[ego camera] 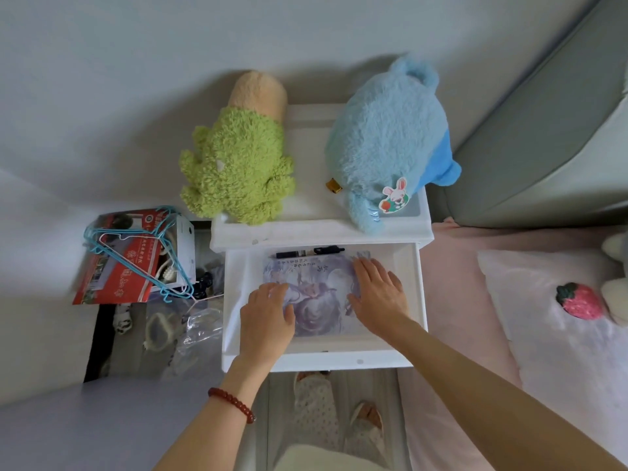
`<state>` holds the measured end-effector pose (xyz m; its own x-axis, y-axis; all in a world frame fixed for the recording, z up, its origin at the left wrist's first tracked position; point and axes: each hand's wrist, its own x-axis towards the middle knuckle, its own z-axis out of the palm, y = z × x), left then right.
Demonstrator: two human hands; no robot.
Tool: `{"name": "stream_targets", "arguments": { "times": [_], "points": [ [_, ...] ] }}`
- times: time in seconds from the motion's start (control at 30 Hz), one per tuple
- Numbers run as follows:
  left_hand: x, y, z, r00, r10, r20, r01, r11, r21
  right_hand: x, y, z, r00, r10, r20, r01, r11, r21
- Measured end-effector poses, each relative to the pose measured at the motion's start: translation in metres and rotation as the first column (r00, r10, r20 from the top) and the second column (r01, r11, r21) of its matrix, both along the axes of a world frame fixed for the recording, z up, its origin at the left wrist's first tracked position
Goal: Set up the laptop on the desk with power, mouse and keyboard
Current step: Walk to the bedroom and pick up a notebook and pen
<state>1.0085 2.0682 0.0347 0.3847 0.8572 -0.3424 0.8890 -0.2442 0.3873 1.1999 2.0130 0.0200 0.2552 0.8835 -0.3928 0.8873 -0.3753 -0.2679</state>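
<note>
Head view, looking straight down: white plastic drawer (413, 287) pulled out of a small white cabinet (319, 232). Both hands are inside it, palms down on a flat thing with a purple illustrated print (316, 290).

Left hand (266, 321) sits on its near-left corner, right hand (377, 294) on its right edge. Grip state: both hands flat, fingers spread and pressing, not closed around anything. No lift visible.

Key relation: the flat thing lies directly under and between the two hands, long axis running left to right across the drawer, so each hand covers one end. Neither is clearly nearer; looks like a two-hand pickup, edges first.

Looks: thin rectangular slab, pale violet artwork with figures and some script, slightly glossy as if sleeved or skinned. My read is that it's the laptop or its sleeve, but can't confirm from here. No charger, mouse or keyboard in sight.

A black pen (307, 252) lies along the drawer's back wall, just beyond the slab, apart from both hands.

On the cabinet top: green plush (238, 164) left, blue plush (387, 137) right. Left of the cabinet, a red-printed box (119, 266) with blue wire hangers (163, 253) on it. Pink bed (475, 300) to the right. A grey surface (85, 419) shows near left, likely the desk.

Task is at the fetch stage; nothing set up yet.
</note>
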Motion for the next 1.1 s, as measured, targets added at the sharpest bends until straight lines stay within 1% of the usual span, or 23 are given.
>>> {"name": "stream_targets", "arguments": {
  "times": [0.1,0.2,0.33,0.4,0.47,0.5,0.57,0.63,0.67,0.7,0.8,0.9,1.0,1.03,1.1],
  "points": [
    [0.006,0.012,-0.017,0.998,-0.044,-0.04,0.046,0.998,0.051,0.009,0.022,-0.021,0.994,0.088,0.061,-0.082,0.992,-0.099],
    [0.011,0.019,-0.028,0.989,-0.107,-0.099,0.114,0.991,0.066,0.012,0.029,-0.031,0.998,0.069,-0.003,-0.069,0.987,-0.145],
    [0.024,0.029,-0.041,0.947,-0.273,-0.167,0.286,0.957,0.054,0.009,0.022,-0.027,0.998,0.065,0.021,-0.065,0.998,0.002],
    [0.035,0.039,-0.046,0.935,-0.308,-0.178,0.316,0.949,0.016,0.008,0.017,-0.023,0.999,0.005,-0.047,-0.001,0.997,0.078],
    [0.046,0.047,-0.05,0.922,-0.329,-0.202,0.338,0.941,0.01,0.005,0.015,-0.02,0.983,-0.077,-0.166,0.1,0.986,0.133],
    [0.05,0.049,-0.051,0.914,-0.34,-0.221,0.356,0.934,0.036,0.003,0.014,-0.019,0.96,-0.144,-0.241,0.185,0.97,0.156],
    [0.055,0.052,-0.052,0.9,-0.352,-0.257,0.387,0.916,0.102,-0.001,0.009,-0.016,0.864,-0.316,-0.393,0.398,0.905,0.147],
    [0.058,0.055,-0.054,0.905,-0.349,-0.244,0.38,0.92,0.095,-0.003,0.003,-0.016,0.73,-0.478,-0.488,0.56,0.828,0.027],
    [0.06,0.057,-0.054,0.912,-0.346,-0.22,0.368,0.927,0.07,-0.003,-0.001,-0.017,0.673,-0.543,-0.502,0.607,0.793,-0.044],
    [0.062,0.06,-0.054,0.916,-0.344,-0.207,0.358,0.933,0.037,-0.003,-0.005,-0.018,0.64,-0.587,-0.496,0.625,0.773,-0.107],
    [0.066,0.064,-0.054,0.889,-0.381,-0.255,0.382,0.923,-0.046,-0.006,-0.011,-0.02,0.634,-0.621,-0.46,0.61,0.768,-0.197],
    [0.068,0.067,-0.052,0.868,-0.399,-0.296,0.387,0.917,-0.099,-0.009,-0.012,-0.017,0.643,-0.615,-0.456,0.6,0.775,-0.199],
    [0.073,0.071,-0.044,0.856,-0.423,-0.297,0.401,0.906,-0.136,-0.01,-0.012,-0.01,0.655,-0.607,-0.451,0.588,0.783,-0.2],
    [0.073,0.072,-0.039,0.857,-0.429,-0.286,0.408,0.903,-0.134,-0.011,-0.012,-0.007,0.674,-0.596,-0.436,0.575,0.794,-0.196],
    [0.07,0.072,-0.028,0.867,-0.432,-0.248,0.411,0.902,-0.134,-0.01,-0.016,-0.002,0.753,-0.549,-0.363,0.529,0.833,-0.163]
  ]
}}
